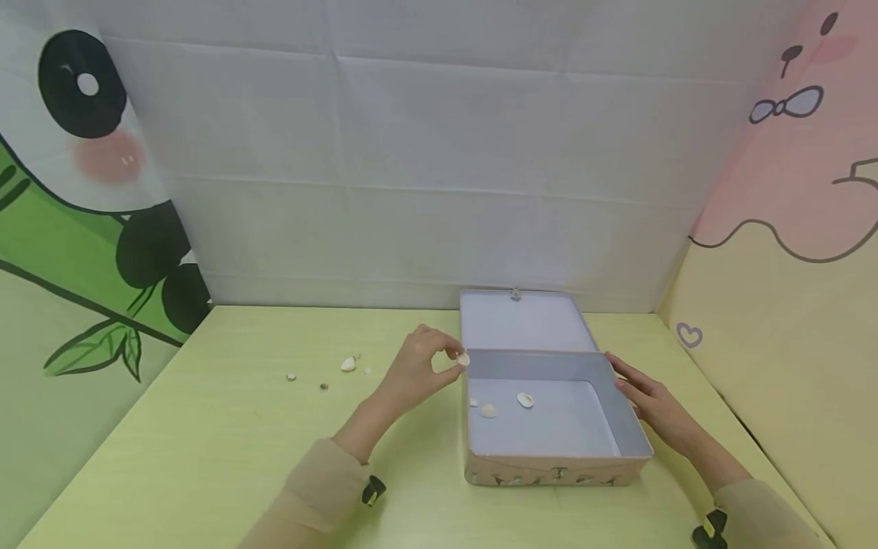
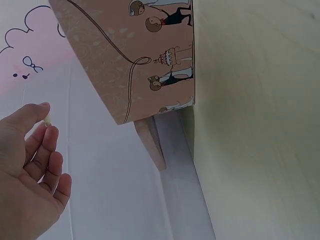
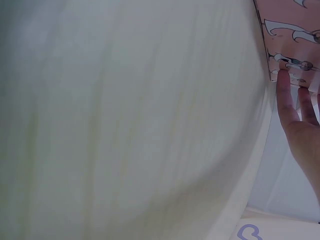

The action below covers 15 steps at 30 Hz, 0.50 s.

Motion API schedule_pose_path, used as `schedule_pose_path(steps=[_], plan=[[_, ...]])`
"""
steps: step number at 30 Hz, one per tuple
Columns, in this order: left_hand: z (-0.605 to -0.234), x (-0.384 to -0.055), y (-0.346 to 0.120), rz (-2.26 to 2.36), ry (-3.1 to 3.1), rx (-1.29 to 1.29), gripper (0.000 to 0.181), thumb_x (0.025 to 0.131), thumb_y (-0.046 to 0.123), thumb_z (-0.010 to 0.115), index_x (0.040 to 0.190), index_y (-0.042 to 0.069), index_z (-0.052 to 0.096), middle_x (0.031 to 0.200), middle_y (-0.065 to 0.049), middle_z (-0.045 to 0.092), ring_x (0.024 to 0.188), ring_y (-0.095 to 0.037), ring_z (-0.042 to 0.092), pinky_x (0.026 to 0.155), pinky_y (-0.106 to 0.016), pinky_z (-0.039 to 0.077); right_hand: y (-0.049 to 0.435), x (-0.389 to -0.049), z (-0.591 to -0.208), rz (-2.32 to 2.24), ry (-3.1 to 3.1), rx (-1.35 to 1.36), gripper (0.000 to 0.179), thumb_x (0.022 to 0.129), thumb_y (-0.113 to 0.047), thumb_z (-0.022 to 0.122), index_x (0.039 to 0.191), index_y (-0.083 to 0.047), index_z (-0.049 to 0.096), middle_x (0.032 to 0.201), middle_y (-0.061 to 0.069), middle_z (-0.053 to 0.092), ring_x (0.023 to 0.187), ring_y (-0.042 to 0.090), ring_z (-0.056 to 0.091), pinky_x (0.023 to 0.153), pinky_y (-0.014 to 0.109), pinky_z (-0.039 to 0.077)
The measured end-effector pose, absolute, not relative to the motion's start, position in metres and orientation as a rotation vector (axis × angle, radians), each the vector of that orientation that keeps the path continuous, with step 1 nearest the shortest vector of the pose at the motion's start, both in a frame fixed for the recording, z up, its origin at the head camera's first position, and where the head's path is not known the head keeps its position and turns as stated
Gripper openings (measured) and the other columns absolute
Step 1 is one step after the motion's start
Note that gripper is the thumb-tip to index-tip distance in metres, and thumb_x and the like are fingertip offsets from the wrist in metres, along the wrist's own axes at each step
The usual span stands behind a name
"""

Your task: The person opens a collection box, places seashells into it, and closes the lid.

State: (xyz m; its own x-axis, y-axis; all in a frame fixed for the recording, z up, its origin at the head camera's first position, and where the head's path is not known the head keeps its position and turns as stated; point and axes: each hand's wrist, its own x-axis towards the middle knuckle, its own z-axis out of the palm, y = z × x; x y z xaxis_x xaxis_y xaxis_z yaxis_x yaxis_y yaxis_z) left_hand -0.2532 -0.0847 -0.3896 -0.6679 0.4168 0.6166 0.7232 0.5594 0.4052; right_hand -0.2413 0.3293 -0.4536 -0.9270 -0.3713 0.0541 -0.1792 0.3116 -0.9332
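Between thumb and index finger, my left hand point(image 1: 414, 368) pinches a small pale shell point(image 1: 463, 358) at the left rim of an open metal box point(image 1: 559, 467). The left wrist view shows the same pinch from the side, with just an edge of the shell point(image 2: 47, 120) visible. On the box's pale floor lie a white oval shell point(image 1: 525, 400), a cream shell point(image 1: 488, 411) and a small white piece point(image 1: 473, 402) by the left wall. My right hand point(image 1: 655, 408) rests its extended fingers against the box's right side, as the right wrist view also shows.
The box's lid point(image 1: 524, 320) is folded back toward the white cloth backdrop point(image 1: 439, 191). Left of the box, a white shell point(image 1: 348, 364), a small grey shell point(image 1: 291, 377) and a dark one point(image 1: 324, 386) lie on the yellow-green table point(image 1: 206, 457). Printed panels stand on both sides.
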Motion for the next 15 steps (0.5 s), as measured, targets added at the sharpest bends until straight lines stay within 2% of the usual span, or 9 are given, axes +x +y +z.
schedule_pose_path(steps=[10, 12, 15], plan=[[-0.403, -0.256, -0.064, -0.94, -2.42, -0.941, 0.019, 0.077, 0.017, 0.077, 0.093, 0.011, 0.067, 0.083, 0.005, 0.063, 0.086, -0.017, 0.053, 0.087, -0.034, 0.043, 0.327, -0.241, -0.451, -1.664, 2.416, -0.514, 0.052, 0.104, -0.023, 0.035, 0.152, -0.017, 0.017, 0.155, 0.023, 0.011, 0.116, -0.015, 0.04, 0.094, 0.057, 0.042], [-0.407, -0.258, -0.061, -0.965, -2.435, -0.945, 0.02, 0.077, 0.017, 0.078, 0.093, 0.011, 0.068, 0.083, 0.005, 0.063, 0.087, -0.02, 0.054, 0.085, -0.032, 0.043, 0.327, -0.241, -0.451, -1.665, 2.417, -0.515, 0.052, 0.104, -0.023, 0.036, 0.152, -0.016, 0.018, 0.155, 0.023, 0.011, 0.116, -0.014, 0.041, 0.094, 0.054, 0.044], [-0.413, -0.262, -0.057, -0.989, -2.445, -0.963, 0.02, 0.077, 0.017, 0.078, 0.092, 0.012, 0.067, 0.083, 0.005, 0.063, 0.085, -0.022, 0.055, 0.08, -0.03, 0.043, 0.328, -0.241, -0.452, -1.664, 2.42, -0.516, 0.052, 0.104, -0.022, 0.036, 0.152, -0.016, 0.018, 0.154, 0.024, 0.011, 0.115, -0.014, 0.041, 0.09, 0.041, 0.049]])
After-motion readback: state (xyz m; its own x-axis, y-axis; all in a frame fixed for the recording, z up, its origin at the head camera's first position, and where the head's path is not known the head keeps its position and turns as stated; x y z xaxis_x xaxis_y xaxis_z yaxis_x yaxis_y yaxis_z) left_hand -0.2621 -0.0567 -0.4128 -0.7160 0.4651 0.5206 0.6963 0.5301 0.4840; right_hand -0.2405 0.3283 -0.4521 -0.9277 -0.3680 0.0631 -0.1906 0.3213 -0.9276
